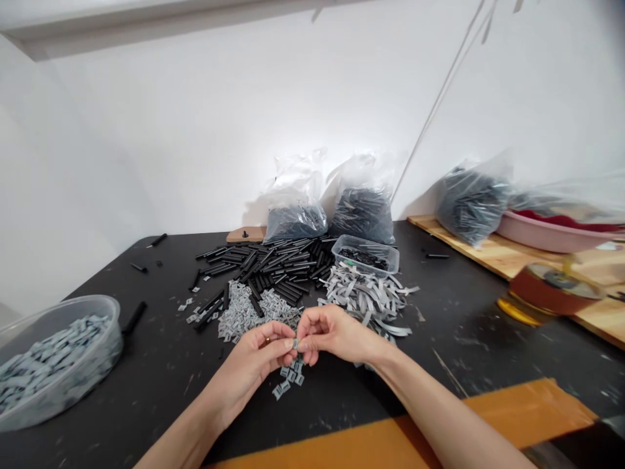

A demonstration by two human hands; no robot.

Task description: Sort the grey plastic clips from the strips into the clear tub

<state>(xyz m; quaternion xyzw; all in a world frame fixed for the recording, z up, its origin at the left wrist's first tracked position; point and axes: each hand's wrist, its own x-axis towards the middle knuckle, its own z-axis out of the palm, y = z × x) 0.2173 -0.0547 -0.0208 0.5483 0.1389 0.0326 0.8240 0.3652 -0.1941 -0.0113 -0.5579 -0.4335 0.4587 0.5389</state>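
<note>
My left hand [258, 355] and my right hand [332, 333] meet over the black table [161, 365], fingertips pinched together on a small grey clip [295, 343]. Below the fingers lie several loose grey clips [289, 379]. Just beyond my hands is a heap of small grey clips [247, 311], a pile of black rods [271, 264] and a pile of grey flat strips [366, 296].
A clear round tub of grey clips [51, 361] stands at the left. A small clear box [365, 254] and plastic bags of dark parts [364, 212] sit at the back. Wooden boards, a pink basin [551, 231] and a brown tape roll [549, 290] are at the right.
</note>
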